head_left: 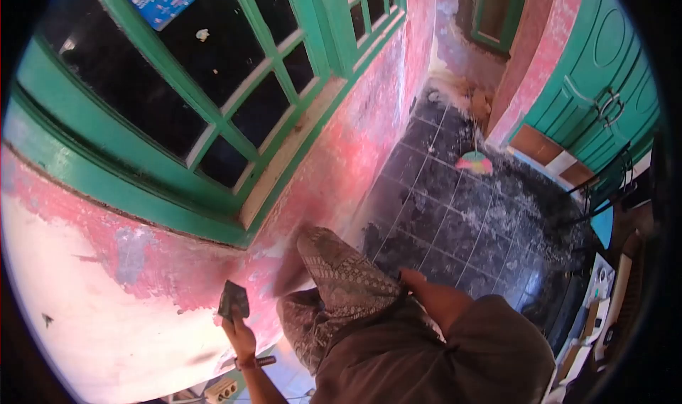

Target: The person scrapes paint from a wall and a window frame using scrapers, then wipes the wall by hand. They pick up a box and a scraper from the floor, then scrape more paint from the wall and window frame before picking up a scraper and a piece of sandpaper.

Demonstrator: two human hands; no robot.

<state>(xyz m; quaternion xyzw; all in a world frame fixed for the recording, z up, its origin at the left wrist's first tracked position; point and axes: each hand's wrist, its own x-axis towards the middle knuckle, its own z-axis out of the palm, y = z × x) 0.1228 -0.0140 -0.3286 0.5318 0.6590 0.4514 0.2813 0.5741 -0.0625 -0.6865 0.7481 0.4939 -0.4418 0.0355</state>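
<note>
My left hand [241, 338], with a band at the wrist, is closed on a dark grey, squarish flat piece [234, 301]. It holds the piece up beside the wall [156, 262], where red-pink paint is worn away to a pale surface lower down. My right hand [414, 281] rests on the thigh of my patterned trousers [348, 279], its fingers mostly hidden behind the leg. One knee is bent up close to the wall under the window sill.
A green-framed window [245, 148] juts over the wall, its sill corner near my knee. Dark floor tiles [433, 219] carry pale dust. A pink and green broom head [474, 164] stands by the green door [597, 84]. Cluttered items [600, 290] line the right.
</note>
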